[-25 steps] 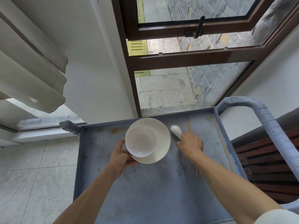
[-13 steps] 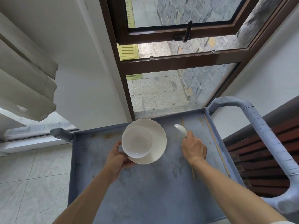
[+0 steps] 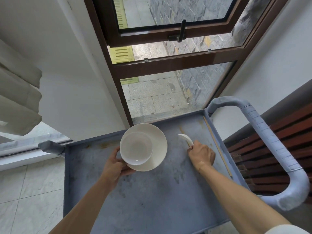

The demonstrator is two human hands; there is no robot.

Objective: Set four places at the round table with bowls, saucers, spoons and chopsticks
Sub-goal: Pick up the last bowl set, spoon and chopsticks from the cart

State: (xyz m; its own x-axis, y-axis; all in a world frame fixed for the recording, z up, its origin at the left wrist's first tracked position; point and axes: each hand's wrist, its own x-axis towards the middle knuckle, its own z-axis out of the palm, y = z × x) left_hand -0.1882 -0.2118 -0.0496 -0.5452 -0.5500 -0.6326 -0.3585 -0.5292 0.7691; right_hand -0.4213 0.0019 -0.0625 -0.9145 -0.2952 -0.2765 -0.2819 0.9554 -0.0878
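Left hand [image 3: 113, 168] grips saucer [image 3: 158, 149] with bowl [image 3: 136, 148] on it, frame centre above cart [image 3: 152, 200]. Right hand [image 3: 201, 155] fingers curled round spoon [image 3: 185, 139] handle. One chopstick [image 3: 217, 146] lies along cart's right edge.

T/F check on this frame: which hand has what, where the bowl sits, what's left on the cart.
1. The left hand holds the saucer. True.
2. The bowl sits on the cart tray. False: it rests on the saucer.
3. The right hand has its grip on the spoon. True.
4. The spoon lies in the bowl. False: it is beside it, in the right hand.
5. A chopstick lies along the cart's right edge. True.
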